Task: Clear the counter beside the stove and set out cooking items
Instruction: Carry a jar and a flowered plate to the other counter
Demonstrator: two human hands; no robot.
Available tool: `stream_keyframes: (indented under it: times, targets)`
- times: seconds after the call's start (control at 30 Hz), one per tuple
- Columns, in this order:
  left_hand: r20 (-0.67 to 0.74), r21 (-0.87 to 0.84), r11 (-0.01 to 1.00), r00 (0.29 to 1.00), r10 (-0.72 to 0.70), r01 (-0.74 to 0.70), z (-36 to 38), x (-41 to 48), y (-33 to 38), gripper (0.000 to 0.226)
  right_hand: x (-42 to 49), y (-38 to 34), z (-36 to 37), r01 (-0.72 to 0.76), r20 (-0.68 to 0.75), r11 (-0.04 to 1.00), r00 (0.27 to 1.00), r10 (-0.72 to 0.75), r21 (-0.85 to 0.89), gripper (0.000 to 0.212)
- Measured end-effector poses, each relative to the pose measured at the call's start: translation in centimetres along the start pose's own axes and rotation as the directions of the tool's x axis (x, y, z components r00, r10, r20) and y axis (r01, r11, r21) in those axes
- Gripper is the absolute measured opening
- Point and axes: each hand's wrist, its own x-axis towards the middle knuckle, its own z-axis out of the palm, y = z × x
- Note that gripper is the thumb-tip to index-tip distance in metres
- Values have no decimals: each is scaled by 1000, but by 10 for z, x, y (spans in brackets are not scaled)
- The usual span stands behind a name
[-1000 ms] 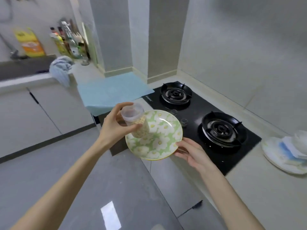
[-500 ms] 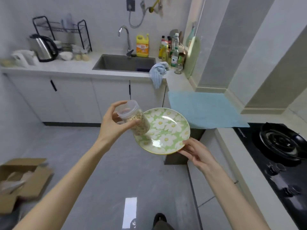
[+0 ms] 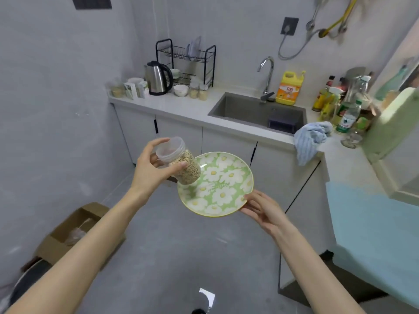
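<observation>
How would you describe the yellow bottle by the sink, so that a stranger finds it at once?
On the white counter along the back wall, find the sink. Just right of the faucet stands the yellow bottle. Unlike the slim bottles further right, it is squat, with an orange label and a handle.

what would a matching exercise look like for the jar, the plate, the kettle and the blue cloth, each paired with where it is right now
Things:
1. jar of grains
2. flowered plate
3. kettle
4. striped cloth

Places:
a. draped over the counter edge by the sink
b. gripped in the left hand
c. standing beside the dish rack
d. held at its rim by the right hand

Pairs: 1-b, 2-d, 3-c, 4-a
</observation>
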Motion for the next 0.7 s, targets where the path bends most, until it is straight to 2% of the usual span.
stream_keyframes:
  times: [0.1, 0.3, 0.57, 0.7]
  targets:
    - [-87, 8, 1000, 996, -8, 9, -23, 52, -6, 64, 61, -24, 44, -27, 72, 999, 997, 28, -22, 23]
    - [-205, -10, 1000, 978, -28, 26, -68, 140, -24, 65, 159, -50, 125, -54, 127, 998, 990, 58, -32, 33]
    - [-226, -13, 1000, 974, -9, 6, -125, 274, -71, 65, 288, -61, 220, -76, 83, 997, 994, 75, 11, 36]
    - [-184, -19, 1000, 983, -4, 1, -155, 351, -95, 66, 349, -68, 267, -93, 27, 995, 995, 92, 37, 35]
